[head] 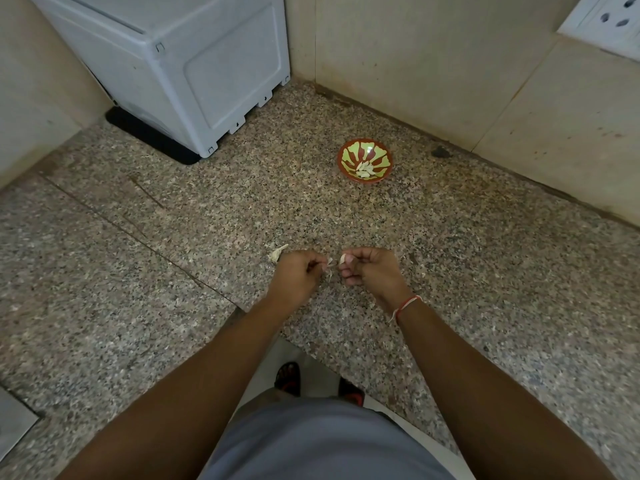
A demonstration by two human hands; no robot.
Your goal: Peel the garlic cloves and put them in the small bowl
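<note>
While both forearms reach out over it, the speckled granite counter [450, 271] fills most of the view, bounded by tiled walls [433, 64] at the back and right, its front edge cutting diagonally near the body, with floor and sandalled feet [287, 377] below; wide bare stone lies left, right and ahead of the hands. White plastic appliance [194, 64] sits on a black mat in the back-left corner, well apart from everything else. Wall socket [602, 22] top right. Small bowl [365, 161], red rim with green and red pattern, stands toward the back wall, peeled cloves [364, 169] inside, open counter between it and the hands. Left hand [296, 275] and right hand [370, 270] close together above the counter, fingers curled; right pinches a garlic clove [343, 259], left pinches a scrap of papery skin [330, 262], a small gap between the two. Thread bracelet [407, 304] on right wrist. Loose garlic piece [278, 252] lies on the counter just beyond the left hand
</note>
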